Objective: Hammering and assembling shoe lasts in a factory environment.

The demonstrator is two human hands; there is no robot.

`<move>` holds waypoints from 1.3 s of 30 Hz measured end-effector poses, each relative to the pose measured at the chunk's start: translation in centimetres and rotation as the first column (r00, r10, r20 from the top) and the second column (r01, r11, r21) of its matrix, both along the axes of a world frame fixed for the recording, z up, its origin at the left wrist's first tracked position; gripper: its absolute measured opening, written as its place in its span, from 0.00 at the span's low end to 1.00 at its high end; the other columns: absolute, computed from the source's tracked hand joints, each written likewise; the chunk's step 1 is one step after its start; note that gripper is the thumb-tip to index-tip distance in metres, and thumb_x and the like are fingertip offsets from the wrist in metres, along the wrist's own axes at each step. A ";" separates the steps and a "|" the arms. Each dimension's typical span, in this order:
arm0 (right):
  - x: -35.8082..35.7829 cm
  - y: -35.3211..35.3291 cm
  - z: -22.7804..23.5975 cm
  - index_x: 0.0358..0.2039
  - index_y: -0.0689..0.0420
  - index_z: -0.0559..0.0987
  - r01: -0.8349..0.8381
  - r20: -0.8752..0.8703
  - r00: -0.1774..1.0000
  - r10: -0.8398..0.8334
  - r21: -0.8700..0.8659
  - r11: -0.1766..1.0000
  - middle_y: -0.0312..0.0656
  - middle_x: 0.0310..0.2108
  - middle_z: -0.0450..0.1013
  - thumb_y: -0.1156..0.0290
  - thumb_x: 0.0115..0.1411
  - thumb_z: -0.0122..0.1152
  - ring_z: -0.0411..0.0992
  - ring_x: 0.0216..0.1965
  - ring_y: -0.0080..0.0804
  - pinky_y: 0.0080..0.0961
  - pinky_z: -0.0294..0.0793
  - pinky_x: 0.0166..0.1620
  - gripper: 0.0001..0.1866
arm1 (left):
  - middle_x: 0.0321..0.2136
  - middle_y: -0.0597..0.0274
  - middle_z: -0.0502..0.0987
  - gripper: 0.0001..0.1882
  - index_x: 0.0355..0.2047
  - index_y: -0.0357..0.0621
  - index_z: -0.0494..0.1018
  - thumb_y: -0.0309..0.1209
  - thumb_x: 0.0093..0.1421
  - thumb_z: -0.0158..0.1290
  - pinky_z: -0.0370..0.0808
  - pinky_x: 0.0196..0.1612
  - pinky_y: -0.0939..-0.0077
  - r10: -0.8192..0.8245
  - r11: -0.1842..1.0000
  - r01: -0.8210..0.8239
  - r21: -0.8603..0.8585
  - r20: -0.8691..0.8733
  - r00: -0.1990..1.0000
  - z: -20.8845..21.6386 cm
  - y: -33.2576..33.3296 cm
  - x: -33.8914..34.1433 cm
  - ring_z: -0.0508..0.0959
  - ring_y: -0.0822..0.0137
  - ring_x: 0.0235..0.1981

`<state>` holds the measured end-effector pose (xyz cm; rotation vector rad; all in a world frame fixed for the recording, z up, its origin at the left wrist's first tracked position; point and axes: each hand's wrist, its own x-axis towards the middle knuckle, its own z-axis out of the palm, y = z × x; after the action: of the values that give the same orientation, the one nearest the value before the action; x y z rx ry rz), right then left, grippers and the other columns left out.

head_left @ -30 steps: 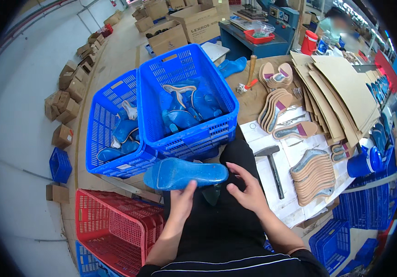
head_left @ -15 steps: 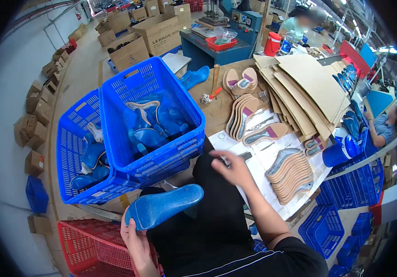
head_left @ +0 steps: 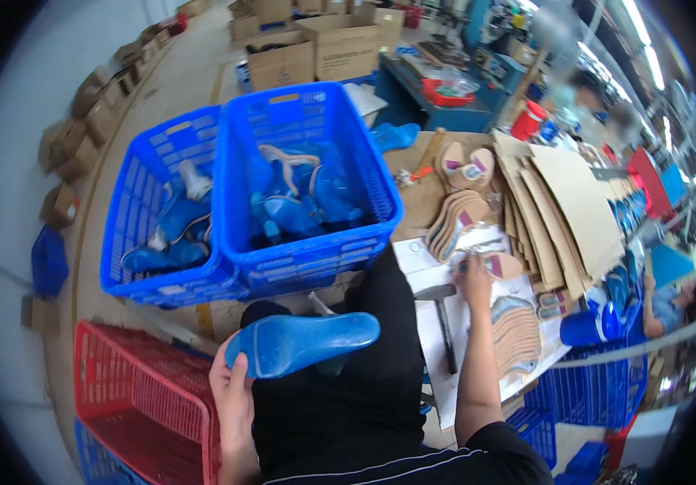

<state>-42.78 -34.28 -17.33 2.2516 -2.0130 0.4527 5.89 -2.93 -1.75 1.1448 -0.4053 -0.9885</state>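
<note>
My left hand (head_left: 236, 385) holds a blue shoe last (head_left: 307, 343) by its broader end, smooth sole face up, above my lap. On the table to the right, my right hand (head_left: 474, 284) reaches down at the near end of a single tan insole (head_left: 503, 266) with a purple patch. Its fingertips are blurred and partly hidden, so any grip there is unclear. Closer to me lies a hammer (head_left: 448, 335) with a dark handle, on white paper (head_left: 425, 257). Beside my right forearm, a long row of stacked insoles (head_left: 516, 338) rests on the paper.
Two blue crates (head_left: 231, 267) at the left hold more blue lasts (head_left: 291, 212). A red crate (head_left: 142, 404) stands at lower left. Further insole stacks (head_left: 455, 222) and large cardboard sheets (head_left: 578, 210) lie farther back on the table. Other people are at the right.
My right hand has moved away from the hammer, forward and right to the single insole. The hammer now lies fully uncovered. My left hand still holds the last. The view has shifted.
</note>
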 end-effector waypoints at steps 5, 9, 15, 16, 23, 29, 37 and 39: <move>1.9 3.0 9.3 0.64 0.64 0.71 0.136 0.743 0.659 0.113 -0.266 0.954 0.54 0.62 0.76 0.63 0.73 0.65 0.73 0.64 0.54 0.46 0.72 0.67 0.26 | 0.48 0.53 0.83 0.24 0.67 0.35 0.68 0.33 0.76 0.55 0.84 0.38 0.73 -0.106 0.993 0.104 0.051 0.044 0.993 0.6 0.9 0.9 0.87 0.64 0.39; 11.1 10.4 21.4 0.71 0.56 0.68 -0.244 0.914 -0.347 0.212 -0.307 0.920 0.59 0.67 0.71 0.46 0.79 0.49 0.77 0.62 0.51 0.50 0.77 0.67 0.32 | 0.47 0.48 0.84 0.28 0.70 0.34 0.64 0.41 0.79 0.50 0.82 0.30 0.72 -0.160 0.985 0.158 0.068 0.028 0.987 1.3 0.3 0.2 0.88 0.58 0.32; 19.5 16.4 18.4 0.75 0.58 0.62 -0.704 0.943 -0.316 -0.103 -0.160 0.692 0.70 0.73 0.61 0.39 0.72 0.59 0.64 0.74 0.55 0.52 0.63 0.75 0.44 | 0.49 0.45 0.83 0.39 0.72 0.31 0.60 0.56 0.79 0.42 0.82 0.30 0.71 -0.066 0.991 0.047 -0.125 -0.149 0.987 1.2 -0.7 -0.2 0.87 0.57 0.30; 20.1 16.9 18.5 0.73 0.58 0.64 -0.746 0.971 -0.238 -0.028 -0.164 0.645 0.67 0.72 0.63 0.41 0.71 0.61 0.63 0.74 0.57 0.52 0.61 0.75 0.42 | 0.49 0.45 0.83 0.39 0.72 0.31 0.60 0.56 0.79 0.42 0.82 0.30 0.71 -0.060 0.991 0.041 -0.129 -0.146 0.987 1.2 -0.4 -0.1 0.87 0.57 0.30; 19.7 15.4 19.5 0.63 0.62 0.74 -0.789 0.790 0.370 0.488 -0.010 0.615 0.56 0.69 0.71 0.57 0.66 0.70 0.55 0.78 0.63 0.53 0.56 0.76 0.31 | 0.46 0.48 0.85 0.30 0.68 0.33 0.64 0.41 0.75 0.55 0.84 0.31 0.72 -0.170 0.985 0.170 -0.012 0.004 0.986 0.4 1.0 0.8 0.88 0.58 0.33; 20.0 14.9 17.0 0.69 0.61 0.68 -0.797 0.762 0.415 0.497 0.041 0.602 0.58 0.69 0.71 0.49 0.71 0.63 0.62 0.75 0.59 0.46 0.64 0.73 0.36 | 0.47 0.46 0.84 0.28 0.67 0.33 0.65 0.35 0.73 0.57 0.86 0.32 0.69 -0.132 0.990 0.129 -0.061 -0.041 0.990 0.3 0.6 0.6 0.88 0.57 0.34; 20.0 14.8 16.3 0.68 0.59 0.71 -0.769 0.777 0.462 0.429 0.110 0.629 0.55 0.60 0.79 0.46 0.72 0.60 0.78 0.59 0.60 0.42 0.78 0.61 0.35 | 0.59 0.43 0.76 0.38 0.71 0.35 0.62 0.33 0.65 0.62 0.81 0.54 0.55 -0.169 0.976 0.191 -0.102 0.195 0.966 1.7 0.8 1.9 0.81 0.53 0.57; 20.1 14.5 16.6 0.68 0.59 0.72 -0.778 0.777 0.457 0.432 0.114 0.618 0.54 0.60 0.79 0.46 0.71 0.60 0.78 0.59 0.59 0.42 0.78 0.61 0.35 | 0.64 0.41 0.72 0.40 0.73 0.37 0.61 0.31 0.63 0.63 0.77 0.63 0.50 -0.101 0.975 0.162 -0.151 0.348 0.932 2.5 0.2 2.1 0.76 0.51 0.63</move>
<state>-22.69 -19.81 -0.71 3.6001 -1.4347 1.1401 8.02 -2.68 0.74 1.1370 -0.8418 -0.8509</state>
